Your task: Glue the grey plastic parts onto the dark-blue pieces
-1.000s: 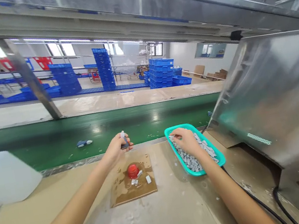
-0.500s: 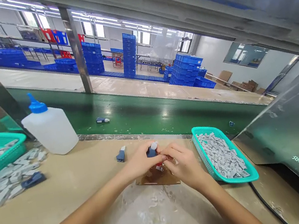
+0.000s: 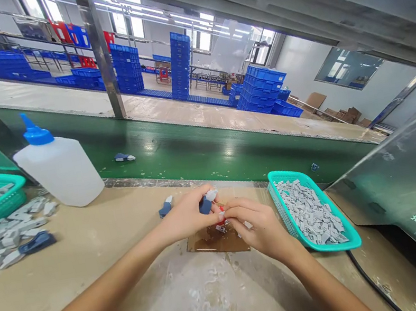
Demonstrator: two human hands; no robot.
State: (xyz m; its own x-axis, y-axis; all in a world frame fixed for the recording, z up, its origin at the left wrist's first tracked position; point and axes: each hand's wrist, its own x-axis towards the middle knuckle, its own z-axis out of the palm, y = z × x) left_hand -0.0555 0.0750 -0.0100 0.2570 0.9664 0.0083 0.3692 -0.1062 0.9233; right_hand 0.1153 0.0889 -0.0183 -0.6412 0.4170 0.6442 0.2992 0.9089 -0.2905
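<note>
My left hand (image 3: 187, 217) is closed around a dark blue plastic part (image 3: 204, 206) with a pale grey end, which pokes up between thumb and fingers. Close against it, my right hand (image 3: 259, 225) is closed in a pinch; whatever its fingertips hold is hidden. A small red piece (image 3: 222, 216) shows between the two hands. Beneath them lies a brown, shiny plate (image 3: 218, 245) with small bits on it. Just left of my left hand, another blue and grey part (image 3: 166, 207) rests on the bench.
A teal basket (image 3: 296, 233) of small grey pieces stands at right. On the left are a white squeeze bottle (image 3: 61, 170) with a blue cap, loose grey pieces (image 3: 2, 242) and another teal basket (image 3: 17, 194). A green belt (image 3: 174, 148) runs behind, carrying a blue-grey part (image 3: 124, 157).
The view has shifted slightly. The blue part in my left hand has tilted, its grey end now pointing more to the right. The part on the belt has moved left relative to the bench.
</note>
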